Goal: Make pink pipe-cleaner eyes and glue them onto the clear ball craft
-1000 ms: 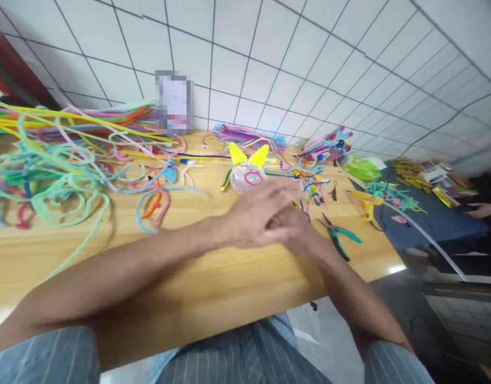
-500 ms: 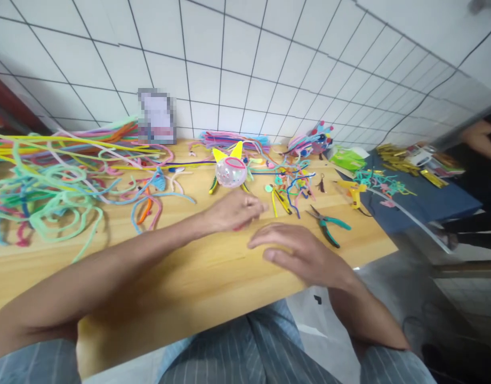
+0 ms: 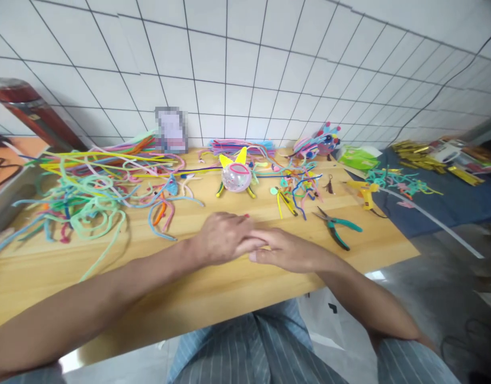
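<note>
Over the front middle of the wooden table, my left hand [image 3: 226, 236] is closed, with a tiny red bit [image 3: 247, 216] showing at its fingers, too small to name. My right hand [image 3: 287, 249] meets it from the right, its fingers pressed together against the left fingers. What lies between them is hidden. Beyond the hands stands a clear, speckled ball figure [image 3: 236, 180] with yellow pointed ears, a pink ring and dark-and-yellow legs; neither hand touches it. Teal-handled pliers [image 3: 338, 226] lie open to the right of my right hand.
Tangled pipe cleaners [image 3: 97, 208] cover the table's left side. Shorter pieces [image 3: 299, 189] lie right of the figure. A yellow glue gun [image 3: 364, 192] rests near the right edge, beside a blue surface [image 3: 413, 208]. A reddish-brown cylinder [image 3: 37, 114] stands at far left.
My right hand has moved in to meet my left hand, and their fingers now touch. The view has shifted left, bringing the cylinder in. The figure and pliers stay put on the table.
</note>
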A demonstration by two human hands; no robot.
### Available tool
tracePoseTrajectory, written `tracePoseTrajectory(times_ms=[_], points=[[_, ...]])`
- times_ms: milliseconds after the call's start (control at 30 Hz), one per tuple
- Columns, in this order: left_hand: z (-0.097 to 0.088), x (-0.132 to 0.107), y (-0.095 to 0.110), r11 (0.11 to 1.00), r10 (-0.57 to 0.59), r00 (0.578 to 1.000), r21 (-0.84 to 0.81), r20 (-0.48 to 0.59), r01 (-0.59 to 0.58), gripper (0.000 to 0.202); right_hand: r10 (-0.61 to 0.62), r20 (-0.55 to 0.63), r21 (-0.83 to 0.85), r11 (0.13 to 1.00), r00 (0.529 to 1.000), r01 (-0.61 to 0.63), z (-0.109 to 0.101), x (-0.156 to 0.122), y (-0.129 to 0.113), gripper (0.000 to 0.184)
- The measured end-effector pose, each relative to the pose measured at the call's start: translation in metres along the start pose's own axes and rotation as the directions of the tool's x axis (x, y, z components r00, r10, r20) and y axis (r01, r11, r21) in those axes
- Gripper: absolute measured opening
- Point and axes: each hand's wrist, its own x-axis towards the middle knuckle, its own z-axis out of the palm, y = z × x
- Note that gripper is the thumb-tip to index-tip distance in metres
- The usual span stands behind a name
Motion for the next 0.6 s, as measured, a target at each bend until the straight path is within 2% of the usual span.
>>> tracePoseTrajectory(times_ms=[33,67,100,133,167,200,233,300,367,433,600], points=[[-0.005,-0.008,-0.017,0.991,-0.105,0.994,-0.083,-0.027,0.102,0.044,0.028,0.020,0.066,0.997,0.999,-0.030,-0.012,0.004,0.003,0.028],[-0.009,-0.014,-0.033,0.948,-0.264,0.959,-0.210,-0.107,0.238,0.038,0.063,-0.056,0.146,0.988,0.996,-0.054,-0.024,0.009,0.009,0.031],[-0.010,-0.017,-0.048,0.861,-0.447,0.871,-0.361,-0.203,0.357,0.032,0.100,-0.172,0.214,0.975,0.980,-0.062,-0.036,0.017,0.018,0.031],[-0.011,-0.017,-0.061,0.813,-0.530,0.815,-0.416,-0.236,0.408,0.031,0.134,-0.285,0.260,0.964,0.949,-0.059,-0.047,0.027,0.029,0.031],[-0.010,-0.014,-0.073,0.781,-0.577,0.776,-0.451,-0.255,0.433,0.034,0.169,-0.402,0.298,0.953,0.900,-0.046,-0.057,0.039,0.042,0.029],[-0.008,-0.008,-0.084,0.730,-0.640,0.713,-0.515,-0.286,0.449,0.037,0.214,-0.502,0.337,0.941,0.838,-0.038,-0.065,0.052,0.056,0.028],[-0.006,0.001,-0.094,0.684,-0.688,0.662,-0.570,-0.297,0.455,0.040,0.265,-0.549,0.377,0.925,0.793,-0.048,-0.072,0.067,0.068,0.026],[0.001,0.022,-0.113,0.626,-0.737,0.605,-0.641,-0.300,0.444,0.044,0.368,-0.588,0.460,0.885,0.720,-0.077,-0.080,0.094,0.089,0.024],[0.007,0.043,-0.128,0.597,-0.761,0.577,-0.670,-0.297,0.442,0.050,0.427,-0.581,0.507,0.856,0.693,-0.102,-0.081,0.117,0.102,0.024],[0.012,0.058,-0.139,0.589,-0.759,0.584,-0.685,-0.287,0.429,0.055,0.436,-0.563,0.522,0.846,0.702,-0.107,-0.077,0.132,0.110,0.028],[0.020,0.072,-0.146,0.625,-0.651,0.720,-0.709,-0.241,0.327,0.057,0.391,-0.519,0.511,0.855,0.760,-0.091,-0.068,0.143,0.120,0.042]])
